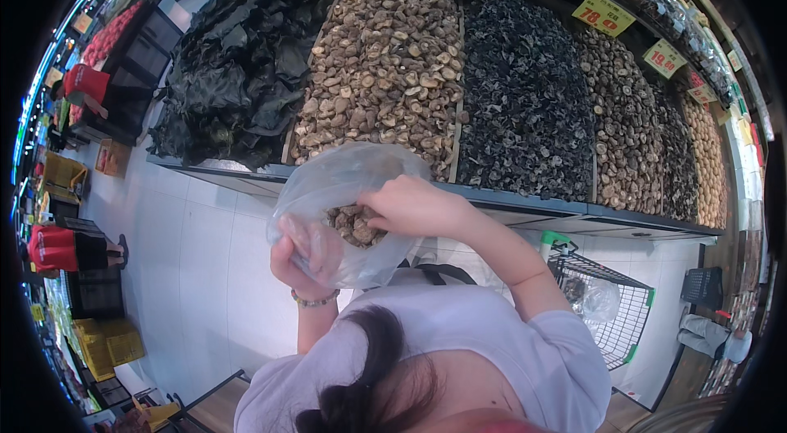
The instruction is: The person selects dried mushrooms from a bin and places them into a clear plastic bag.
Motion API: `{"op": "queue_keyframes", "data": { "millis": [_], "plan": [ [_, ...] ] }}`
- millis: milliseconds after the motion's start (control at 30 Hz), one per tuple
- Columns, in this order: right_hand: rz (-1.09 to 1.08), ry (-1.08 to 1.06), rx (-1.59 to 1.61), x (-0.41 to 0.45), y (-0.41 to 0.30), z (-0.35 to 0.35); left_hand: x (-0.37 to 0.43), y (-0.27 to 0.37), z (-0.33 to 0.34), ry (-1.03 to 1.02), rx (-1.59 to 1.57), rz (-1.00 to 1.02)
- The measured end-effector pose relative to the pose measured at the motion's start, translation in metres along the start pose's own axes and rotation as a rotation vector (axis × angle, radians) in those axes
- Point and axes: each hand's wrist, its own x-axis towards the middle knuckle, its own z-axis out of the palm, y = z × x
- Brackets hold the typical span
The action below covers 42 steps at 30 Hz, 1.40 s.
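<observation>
My left hand point(310, 258) grips the side of a clear plastic bag point(326, 181), its fingers partly seen through the film. Inside the bag lie several dried shiitake mushrooms point(351, 227). Over the bag's mouth, my right hand point(403, 205) reaches in from the right, and its fingertips touch the mushrooms. Whether those fingers pinch one is hidden. Just beyond the bag, a bin of loose dried shiitake mushrooms point(381, 58) spreads across the display counter.
Dark dried seaweed sheets point(240, 70) are heaped left of the bin; black dried fungus point(522, 101) fills the right one. A counter edge point(522, 194) runs before me. At right stands a shopping cart point(615, 322) holding bagged goods. People in red shirts point(55, 247) are far left.
</observation>
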Motion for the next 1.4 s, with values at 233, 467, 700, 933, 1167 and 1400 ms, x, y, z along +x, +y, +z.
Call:
{"op": "queue_keyframes", "data": {
  "millis": [233, 467, 700, 933, 1167, 1400],
  "plan": [
    [-0.117, 0.082, 0.094, -0.011, -0.001, 0.002, -0.013, -0.018, 0.021, 0.022, 0.109, 0.027],
    [-0.506, 0.278, 0.517, 0.005, 0.003, 0.014, -0.010, -0.020, 0.030, 0.210, 0.037, 0.103],
    [0.027, 0.792, 0.588, 0.062, 0.119, -0.052, -0.015, 0.007, 0.016, 0.124, 0.131, 0.187],
    [0.697, 0.570, 0.065, 0.139, 0.256, -0.030, -0.014, 0.032, 0.005, 0.110, 0.150, 0.246],
    [0.493, 0.633, -0.285, 0.157, 0.237, -0.008, -0.010, 0.049, -0.007, 0.238, 0.136, 0.312],
    [0.434, 0.732, -0.353, 0.149, 0.247, -0.011, 0.006, 0.058, -0.022, 0.077, 0.148, 0.243]
  ]
}}
